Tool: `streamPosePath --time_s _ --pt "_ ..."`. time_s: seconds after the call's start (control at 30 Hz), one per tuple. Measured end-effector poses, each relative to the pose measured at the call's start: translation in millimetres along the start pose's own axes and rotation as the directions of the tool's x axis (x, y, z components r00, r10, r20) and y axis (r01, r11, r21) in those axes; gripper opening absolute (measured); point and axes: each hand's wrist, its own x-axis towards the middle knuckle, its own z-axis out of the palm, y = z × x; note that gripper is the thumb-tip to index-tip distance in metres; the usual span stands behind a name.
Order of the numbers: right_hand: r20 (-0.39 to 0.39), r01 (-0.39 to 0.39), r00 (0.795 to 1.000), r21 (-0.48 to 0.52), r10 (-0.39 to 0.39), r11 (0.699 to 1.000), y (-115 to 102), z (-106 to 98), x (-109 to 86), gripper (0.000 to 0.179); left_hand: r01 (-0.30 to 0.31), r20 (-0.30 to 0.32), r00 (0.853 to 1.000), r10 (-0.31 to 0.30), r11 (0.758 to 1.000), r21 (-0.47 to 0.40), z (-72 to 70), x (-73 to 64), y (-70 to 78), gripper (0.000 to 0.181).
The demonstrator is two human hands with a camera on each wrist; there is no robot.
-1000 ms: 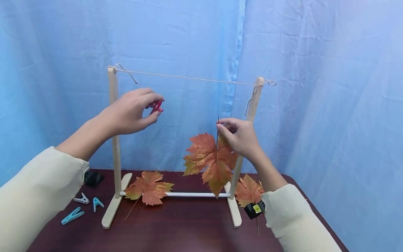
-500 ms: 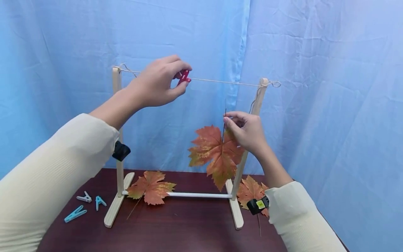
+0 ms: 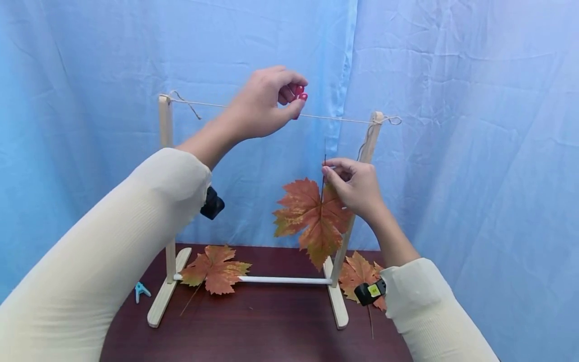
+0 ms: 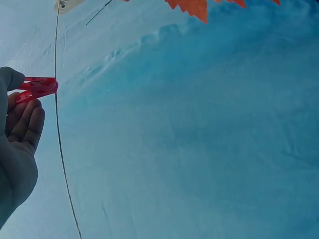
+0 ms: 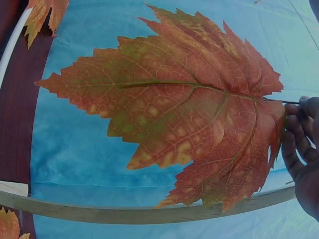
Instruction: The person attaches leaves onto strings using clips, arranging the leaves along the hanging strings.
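My left hand [image 3: 271, 103] pinches a red clothespin [image 3: 299, 95] at the string [image 3: 336, 118] tied between two wooden posts. In the left wrist view the clothespin [image 4: 40, 87] has its tip at the string [image 4: 59, 129]; whether it grips the string I cannot tell. My right hand [image 3: 355, 187] pinches the thin dark stem of an orange artificial maple leaf [image 3: 312, 216], below the string near the right post. The leaf hangs blade down, stem up. In the right wrist view the leaf [image 5: 199, 109] fills the middle, with fingers [image 5: 294, 134] at its stem.
A second leaf [image 3: 214, 269] lies over the white crossbar [image 3: 285, 279] by the left post [image 3: 166, 125]. A third leaf [image 3: 357, 274] lies beyond the right post [image 3: 368, 143], partly behind the right wrist camera. A blue clothespin [image 3: 141, 291] is on the dark table [image 3: 253, 332].
My left hand has moved right and up with the red clothespin, reaching the string. My right hand has lifted the leaf slightly. The left sleeve now hides two clothespins on the table.
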Motion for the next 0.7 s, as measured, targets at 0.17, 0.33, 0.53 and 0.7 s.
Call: streamPosePath --time_s 0.17,0.33,0.53,0.7 --pt "-0.009 -0.003 1.000 0.016 0.003 1.000 -3.2 -0.9 0.9 0.017 0.105 -0.007 0.994 -0.107 0.986 -0.131 10.9 9.8 3.0 0.034" --pt "-0.018 -0.001 1.000 0.027 0.002 1.000 -4.7 -2.2 1.4 0.017 0.162 0.005 0.986 -0.165 0.962 -0.219 20.3 19.4 8.8 0.034" --pt "-0.022 0.003 1.000 0.030 -0.003 1.000 -4.2 -4.2 2.5 0.018 0.210 0.036 0.977 -0.209 0.929 -0.304 29.1 28.0 14.9 0.034" --pt "-0.046 0.015 0.999 0.040 -0.014 0.999 -3.8 -4.9 3.4 0.018 0.241 0.059 0.970 -0.235 0.915 -0.325 36.3 33.6 19.2 0.034"
